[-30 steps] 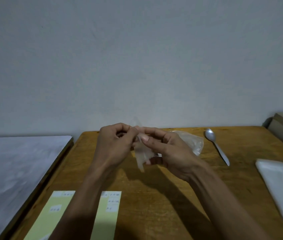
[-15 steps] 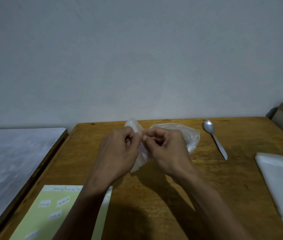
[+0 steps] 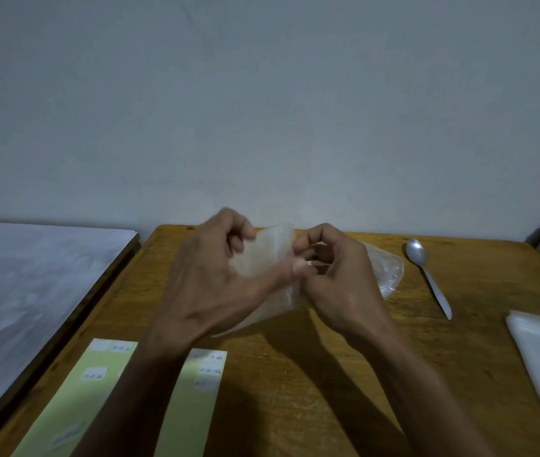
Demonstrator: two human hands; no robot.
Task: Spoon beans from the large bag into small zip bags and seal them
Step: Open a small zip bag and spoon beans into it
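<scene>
Your left hand [image 3: 211, 278] and right hand [image 3: 336, 272] both pinch a small zip bag [image 3: 270, 255] with curled fingers, lifted above the wooden table [image 3: 344, 374] — the large bag [image 3: 386, 270] lies just behind your right hand, the spoon [image 3: 427, 275] beside it.

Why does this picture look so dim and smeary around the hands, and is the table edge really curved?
Head view: dim, bluish light; the left hand is motion-blurred at its fingers, and the clear small zip bag looks hazy. Both arms cast dark shadows on the wooden table. The wide-angle lens likely bends its edges. The spoon stays fairly sharp.
</scene>
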